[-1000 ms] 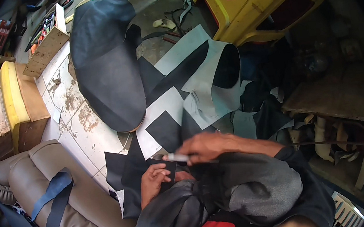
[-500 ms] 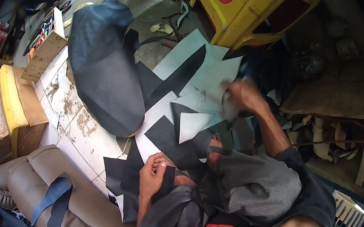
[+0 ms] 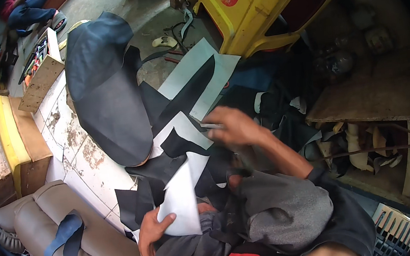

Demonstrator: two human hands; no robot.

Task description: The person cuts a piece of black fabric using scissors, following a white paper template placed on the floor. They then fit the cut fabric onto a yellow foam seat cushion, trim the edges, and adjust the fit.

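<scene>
My left hand (image 3: 151,227), near my lap, grips a cut piece of leatherette (image 3: 181,209), its white backing facing up and the thumb on top. Out in front, my right hand (image 3: 239,126) is closed on a slim pale grey tool (image 3: 212,125); its kind is not clear, and motion smears the fingers. Beneath and beyond the hands lie black and white-backed offcuts (image 3: 191,129), some overlapping. A long black strip (image 3: 191,91) rests on a white-backed sheet (image 3: 219,78). To their left is a long black padded motorcycle seat (image 3: 109,98).
A yellow plastic stool (image 3: 253,16) lies tipped at the far right. A wooden bench (image 3: 364,105) stands on the right with scraps under it. Brown cushions (image 3: 70,229) sit at the left, below a wooden tool box (image 3: 40,78). Another person's leg (image 3: 33,16) shows at far left.
My left hand now holds the white-backed piece up from my lap. The right hand has moved left, and white-backed pieces near it have shifted. The whole view has turned slightly.
</scene>
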